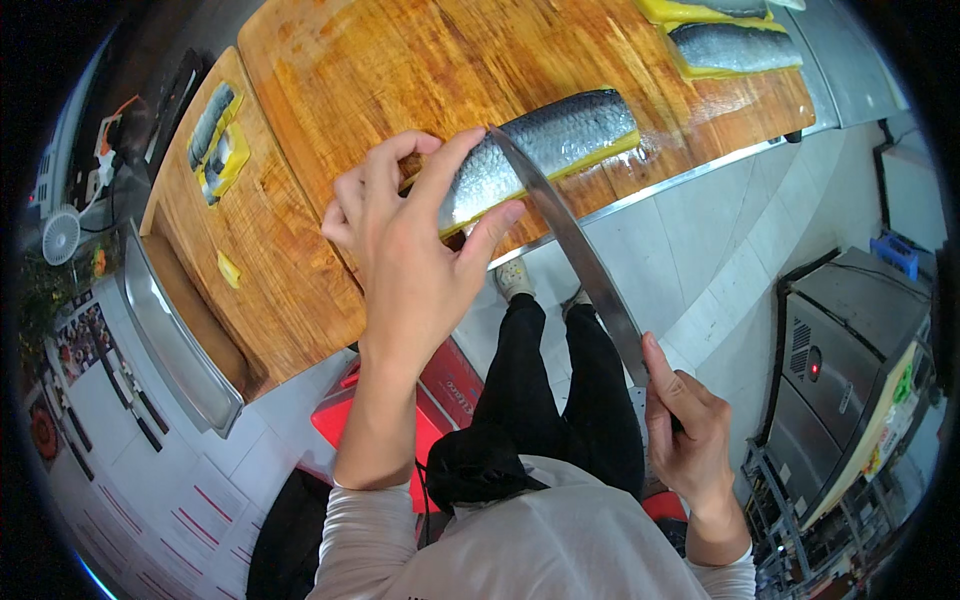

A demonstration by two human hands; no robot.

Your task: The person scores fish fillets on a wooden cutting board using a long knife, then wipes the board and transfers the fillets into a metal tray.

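Observation:
A silver-skinned fish fillet with a yellow layer beneath (559,139) lies on a wooden cutting board (360,82), skin side up. My left hand (420,217) spans its left end, index finger at the far edge and thumb at the near edge. In my right hand (686,427) is the handle of a long, narrow kitchen knife (581,255). The blade slants across the fillet, its tip close to my left index fingertip. Whether its edge has entered the flesh cannot be seen. My left hand partly covers the fillet's left end.
More yellow-backed fillets (735,49) lie at the board's far right. Smaller fish pieces (217,142) and a yellow scrap (229,270) rest on a second board (277,225) at left. Beside it stands a metal tray (176,322). A steel refrigeration unit (832,360) is at right.

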